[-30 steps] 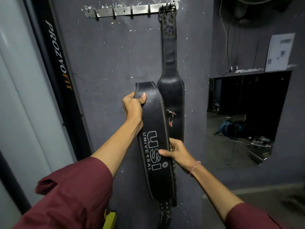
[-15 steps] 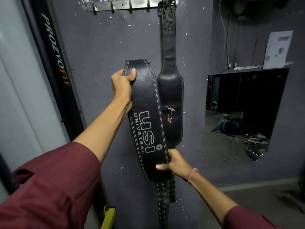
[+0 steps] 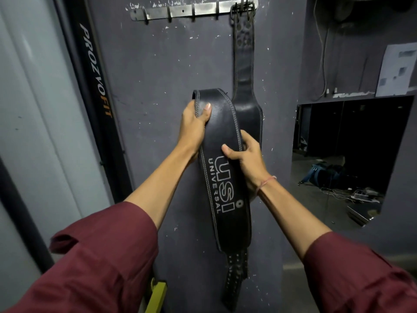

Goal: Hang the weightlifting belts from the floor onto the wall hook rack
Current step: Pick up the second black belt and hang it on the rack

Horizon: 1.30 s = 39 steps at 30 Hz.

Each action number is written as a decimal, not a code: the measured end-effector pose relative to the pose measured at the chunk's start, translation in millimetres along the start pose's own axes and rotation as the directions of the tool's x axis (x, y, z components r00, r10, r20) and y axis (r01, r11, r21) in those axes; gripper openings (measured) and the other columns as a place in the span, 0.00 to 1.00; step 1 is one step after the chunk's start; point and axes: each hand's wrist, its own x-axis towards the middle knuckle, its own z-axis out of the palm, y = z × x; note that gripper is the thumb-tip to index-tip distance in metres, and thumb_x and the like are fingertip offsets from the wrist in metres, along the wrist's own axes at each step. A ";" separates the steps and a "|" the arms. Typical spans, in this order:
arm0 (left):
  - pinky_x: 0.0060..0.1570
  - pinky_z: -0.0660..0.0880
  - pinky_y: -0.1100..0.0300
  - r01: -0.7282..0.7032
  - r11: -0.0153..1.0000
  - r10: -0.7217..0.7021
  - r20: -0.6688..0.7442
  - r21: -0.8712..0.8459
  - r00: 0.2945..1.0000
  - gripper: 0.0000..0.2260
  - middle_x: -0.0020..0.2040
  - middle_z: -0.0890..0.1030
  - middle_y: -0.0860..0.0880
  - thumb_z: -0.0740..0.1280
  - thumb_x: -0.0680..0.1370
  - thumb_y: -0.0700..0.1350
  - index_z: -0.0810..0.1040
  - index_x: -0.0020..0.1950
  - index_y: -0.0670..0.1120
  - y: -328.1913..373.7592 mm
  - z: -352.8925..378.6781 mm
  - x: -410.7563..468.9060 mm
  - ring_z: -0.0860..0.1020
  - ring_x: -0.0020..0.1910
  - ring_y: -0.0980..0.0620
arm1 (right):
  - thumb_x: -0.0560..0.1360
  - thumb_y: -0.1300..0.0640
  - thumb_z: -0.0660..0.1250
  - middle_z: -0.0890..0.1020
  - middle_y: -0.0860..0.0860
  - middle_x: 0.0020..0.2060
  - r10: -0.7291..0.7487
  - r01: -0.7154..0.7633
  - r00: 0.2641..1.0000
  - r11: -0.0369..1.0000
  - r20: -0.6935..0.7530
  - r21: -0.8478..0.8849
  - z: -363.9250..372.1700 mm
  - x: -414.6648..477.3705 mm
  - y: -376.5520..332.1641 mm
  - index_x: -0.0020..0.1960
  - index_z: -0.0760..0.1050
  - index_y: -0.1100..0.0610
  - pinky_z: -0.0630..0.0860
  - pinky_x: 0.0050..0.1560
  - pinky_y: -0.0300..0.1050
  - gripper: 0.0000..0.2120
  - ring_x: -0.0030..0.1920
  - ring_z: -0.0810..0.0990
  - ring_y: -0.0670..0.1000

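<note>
- Gripping the folded-over top of a black belt [image 3: 225, 199] in the head view, the left hand [image 3: 194, 129] is curling its fingers behind the leather and pressing its thumb on the front face.
- The right hand [image 3: 248, 161] is clasping the right edge of the same belt just above the white lettering, with its thumb lying across the front and its fingers wrapping behind.
- This belt is being held up in front of the grey wall [image 3: 158, 75], well below the hook rack [image 3: 180, 11] and apart from it. Its punched strap end is dangling near the bottom of the view.
- A second belt [image 3: 244, 64] is hanging by its buckle from the right end of the rack and lying flat against the wall. The held belt is covering part of its wide section.
- The rack is running across the far top of the wall.
- On the left, a black upright [image 3: 94, 71] with lettering is slanting up beside the wall.
- On the right, a paper sheet [image 3: 397, 71] is sitting above a dark opening [image 3: 361, 123], where a blue bag [image 3: 320, 175] is lying on the floor.
- Near the bottom edge, a yellow object [image 3: 158, 294] is showing between the dark red sleeves [image 3: 101, 256].
</note>
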 end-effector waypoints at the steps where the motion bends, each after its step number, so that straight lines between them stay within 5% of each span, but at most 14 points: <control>1: 0.61 0.78 0.48 -0.017 0.999 0.017 0.000 0.035 1.000 0.10 0.54 0.83 0.45 0.65 0.81 0.45 0.76 0.60 0.41 -4.4 0.2 -3.9 0.82 0.54 0.49 | 0.72 0.70 0.71 0.84 0.63 0.52 0.001 -0.001 1.000 1.000 -0.012 0.010 -0.1 0.4 0.3 0.60 0.75 0.64 0.81 0.53 0.58 0.17 0.49 0.84 0.61; 5: 0.63 0.75 0.45 0.010 0.986 -0.002 -0.048 0.167 0.999 0.16 0.57 0.81 0.45 0.63 0.82 0.52 0.72 0.61 0.42 -33.8 4.9 -42.5 0.79 0.55 0.53 | 0.71 0.72 0.70 0.83 0.62 0.47 -0.041 0.043 0.997 0.999 -0.072 0.021 3.0 3.4 -6.0 0.58 0.75 0.67 0.82 0.47 0.51 0.16 0.45 0.83 0.58; 9: 0.71 0.68 0.40 0.188 0.950 -0.176 -0.071 0.248 0.982 0.34 0.70 0.76 0.47 0.61 0.77 0.69 0.65 0.72 0.46 -87.5 9.6 -93.4 0.71 0.72 0.43 | 0.70 0.74 0.69 0.82 0.59 0.44 -0.064 0.066 0.987 0.998 -0.149 0.007 2.7 9.2 -10.1 0.56 0.75 0.70 0.82 0.47 0.50 0.14 0.44 0.82 0.55; 12: 0.74 0.65 0.47 0.305 0.910 -0.307 -0.040 0.280 0.951 0.40 0.73 0.73 0.49 0.61 0.74 0.72 0.60 0.77 0.49 -118.5 12.3 -128.2 0.70 0.73 0.46 | 0.70 0.74 0.70 0.83 0.56 0.42 -0.064 0.063 0.983 0.998 -0.175 -0.011 0.1 9.1 -11.2 0.53 0.76 0.66 0.82 0.42 0.47 0.13 0.40 0.83 0.53; 14: 0.73 0.63 0.60 0.332 0.896 -0.350 0.009 0.294 0.937 0.39 0.73 0.71 0.52 0.63 0.76 0.67 0.57 0.80 0.48 -128.2 13.8 -157.0 0.70 0.71 0.52 | 0.70 0.74 0.70 0.83 0.56 0.41 -0.068 0.068 0.979 0.998 -0.192 -0.010 -1.9 10.5 -14.8 0.52 0.76 0.64 0.82 0.40 0.47 0.13 0.38 0.83 0.52; 20: 0.61 0.78 0.61 0.312 0.920 -0.332 0.052 0.237 0.942 0.22 0.59 0.83 0.57 0.74 0.75 0.49 0.74 0.67 0.49 -152.1 10.9 -199.9 0.81 0.59 0.60 | 0.69 0.75 0.70 0.83 0.56 0.41 -0.073 0.076 0.971 0.997 -0.229 0.003 -9.7 14.6 -19.8 0.53 0.77 0.66 0.83 0.42 0.50 0.14 0.40 0.83 0.54; 23: 0.63 0.78 0.52 0.328 0.935 -0.334 0.024 0.135 0.942 0.17 0.57 0.85 0.54 0.71 0.76 0.53 0.78 0.63 0.48 -147.3 15.1 -200.3 0.82 0.58 0.56 | 0.70 0.74 0.70 0.83 0.55 0.40 -0.080 0.077 0.972 0.997 -0.219 -0.024 -9.6 12.2 -17.0 0.54 0.76 0.67 0.83 0.44 0.51 0.14 0.40 0.83 0.54; 28: 0.63 0.77 0.50 0.264 0.962 -0.263 -0.027 0.062 0.964 0.29 0.57 0.85 0.50 0.64 0.75 0.67 0.80 0.62 0.44 -127.7 18.5 -177.1 0.82 0.59 0.54 | 0.70 0.72 0.70 0.83 0.59 0.44 -0.097 0.099 0.970 0.995 -0.223 -0.004 -15.4 9.0 -21.7 0.55 0.75 0.67 0.81 0.50 0.59 0.14 0.44 0.82 0.58; 33: 0.39 0.73 0.67 0.188 0.981 -0.182 -0.113 0.046 0.977 0.16 0.36 0.77 0.55 0.57 0.83 0.56 0.74 0.44 0.47 -63.5 25.9 -102.1 0.76 0.33 0.66 | 0.69 0.74 0.70 0.82 0.60 0.45 -0.055 0.050 0.989 0.998 -0.136 -0.040 -15.1 -15.8 -10.1 0.55 0.72 0.71 0.79 0.53 0.61 0.15 0.44 0.81 0.58; 36: 0.45 0.81 0.59 0.329 0.940 -0.336 -0.067 -0.096 0.940 0.21 0.41 0.81 0.46 0.58 0.84 0.56 0.77 0.52 0.39 -23.4 22.2 -38.3 0.82 0.41 0.53 | 0.69 0.75 0.70 0.82 0.59 0.43 -0.033 0.032 0.996 0.999 -0.087 -0.018 -15.7 -27.9 -3.1 0.53 0.73 0.68 0.81 0.48 0.57 0.14 0.43 0.82 0.58; 39: 0.46 0.81 0.49 0.375 0.909 -0.384 -0.013 -0.183 0.923 0.10 0.42 0.82 0.40 0.60 0.83 0.40 0.78 0.51 0.36 -11.5 15.0 -9.7 0.83 0.39 0.45 | 0.70 0.73 0.69 0.83 0.60 0.45 0.030 -0.030 0.999 0.999 -0.041 -0.016 -19.9 -33.6 -1.1 0.54 0.73 0.65 0.82 0.47 0.57 0.14 0.43 0.83 0.60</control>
